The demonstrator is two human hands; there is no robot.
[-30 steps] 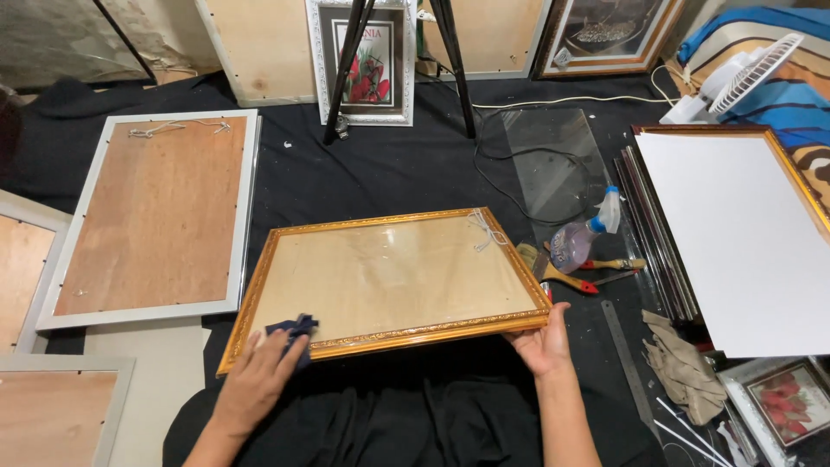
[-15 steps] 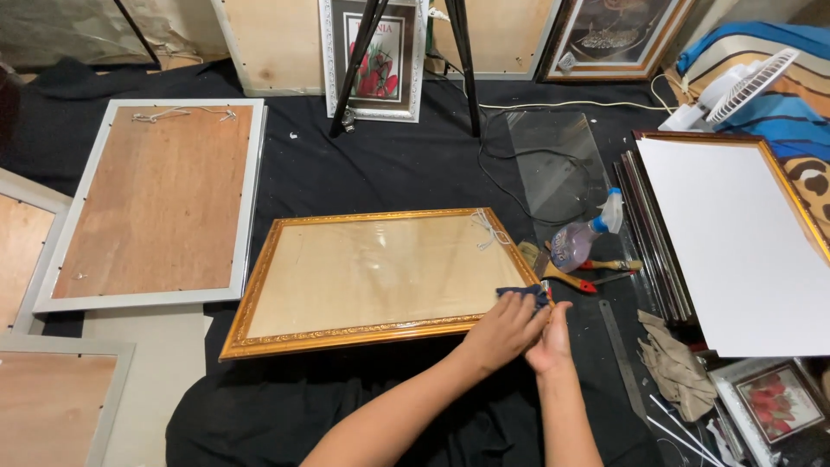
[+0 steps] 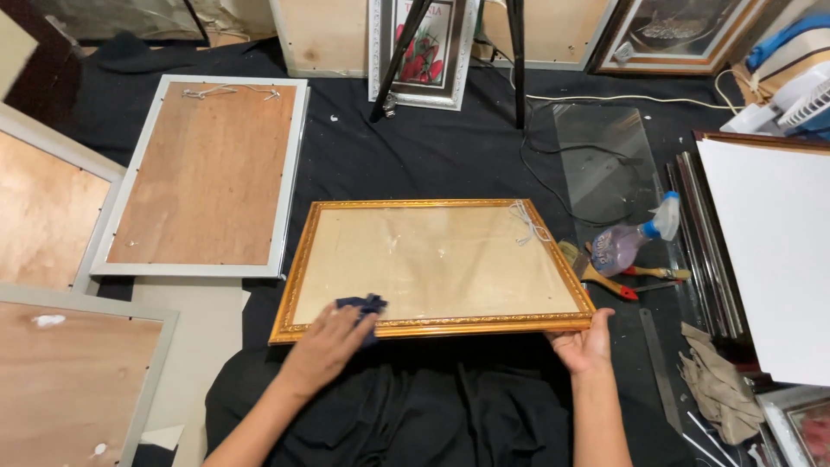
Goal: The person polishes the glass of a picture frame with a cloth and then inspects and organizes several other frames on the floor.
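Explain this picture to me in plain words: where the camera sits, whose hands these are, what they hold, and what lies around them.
There is no machine here. The camera is worn on a person's head and looks down at that person's own two bare hands, so the view is theirs.

The left hand presses a small dark blue cloth on the near rail of a rectangular gold ornate picture frame. The right hand grips that frame's near right corner. The frame lies flat on a black fabric sheet.

To the right lie a clear plastic spray bottle with a blue-and-white nozzle, a wooden-handled paintbrush, a loose sheet of clear glass, a metal ruler and a crumpled beige rag. To the left lies a grey-edged frame with a brown wooden back, face down.
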